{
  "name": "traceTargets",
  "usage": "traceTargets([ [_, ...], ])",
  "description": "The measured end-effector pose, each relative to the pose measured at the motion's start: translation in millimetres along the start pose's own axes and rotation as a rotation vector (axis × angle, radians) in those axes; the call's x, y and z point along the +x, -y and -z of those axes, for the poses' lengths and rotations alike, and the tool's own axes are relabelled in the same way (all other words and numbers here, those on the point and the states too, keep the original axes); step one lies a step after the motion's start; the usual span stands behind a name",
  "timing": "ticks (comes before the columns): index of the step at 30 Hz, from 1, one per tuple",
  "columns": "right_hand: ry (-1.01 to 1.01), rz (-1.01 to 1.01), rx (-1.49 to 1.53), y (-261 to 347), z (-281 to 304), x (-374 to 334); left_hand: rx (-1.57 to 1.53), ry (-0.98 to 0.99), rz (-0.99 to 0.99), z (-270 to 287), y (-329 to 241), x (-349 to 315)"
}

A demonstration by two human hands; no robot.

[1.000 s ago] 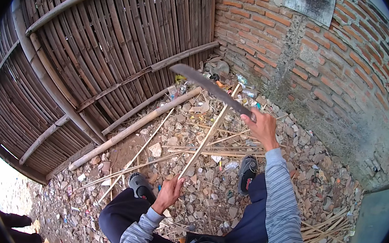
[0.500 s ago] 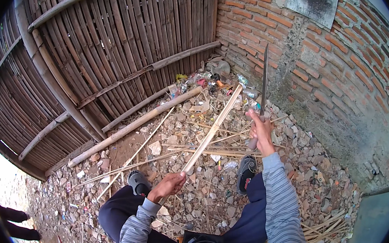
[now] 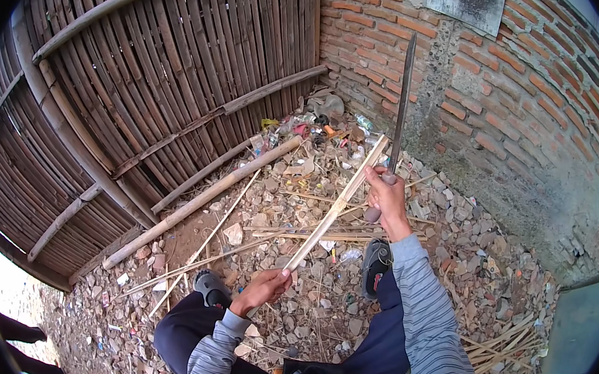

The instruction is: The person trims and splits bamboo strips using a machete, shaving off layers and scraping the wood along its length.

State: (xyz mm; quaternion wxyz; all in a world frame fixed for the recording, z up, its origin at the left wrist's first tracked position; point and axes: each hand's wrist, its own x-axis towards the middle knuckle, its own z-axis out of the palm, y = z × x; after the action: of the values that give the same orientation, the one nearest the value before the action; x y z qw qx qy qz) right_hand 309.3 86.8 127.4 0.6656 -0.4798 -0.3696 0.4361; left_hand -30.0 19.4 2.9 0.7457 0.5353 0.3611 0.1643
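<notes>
My left hand [image 3: 263, 292] is closed round the near end of a pale split bamboo strip [image 3: 335, 208]. The strip slants up and away to the right, over the rubble. My right hand [image 3: 389, 198] grips the handle of a machete [image 3: 403, 103], whose long dark blade points up and away in front of the brick wall. The right hand's fingers are beside the upper part of the strip; whether they touch it I cannot tell. Below the strip, several thin bamboo strips [image 3: 288, 233] lie on the ground between my feet.
Stony rubble [image 3: 441, 287] covers the ground. A bamboo fence [image 3: 182, 53] stands on the left, a brick wall [image 3: 510, 99] on the right. A thick bamboo pole [image 3: 204, 203] lies along the fence. Litter [image 3: 319, 128] is heaped in the corner; more strips [image 3: 504, 347] lie at lower right.
My right hand has moved a little left and nearer the strip, with the machete's blade raised slightly higher. The strip's far end has shifted slightly right.
</notes>
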Motion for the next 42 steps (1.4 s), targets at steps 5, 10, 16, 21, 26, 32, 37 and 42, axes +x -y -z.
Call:
traceTargets([
  [5,-0.003,-0.017,0.04,2,-2,-2,0.074,-0.087,-0.073,-2,3,4],
  [10,-0.005,-0.021,0.161,4,1,0,0.046,-0.124,-0.07,-1,-4,6],
  [16,-0.05,0.009,0.155,11,-5,-4,0.232,-0.272,-0.248,-9,-4,10],
  [21,-0.08,0.056,0.14,15,-9,-4,0.213,-0.328,-0.334,-8,1,19],
  [26,-0.104,0.155,0.103,19,-6,-8,0.23,-0.293,-0.287,-12,-8,19],
  [32,-0.066,0.151,0.097,35,-21,-24,0.427,-0.202,-0.322,-9,-35,12],
  [37,0.105,0.165,0.099,60,-44,-37,0.653,-0.492,-0.742,-13,-125,-7],
  [42,0.219,0.267,0.081,91,-79,-47,0.67,-0.474,-0.789,-53,-253,-29],
])
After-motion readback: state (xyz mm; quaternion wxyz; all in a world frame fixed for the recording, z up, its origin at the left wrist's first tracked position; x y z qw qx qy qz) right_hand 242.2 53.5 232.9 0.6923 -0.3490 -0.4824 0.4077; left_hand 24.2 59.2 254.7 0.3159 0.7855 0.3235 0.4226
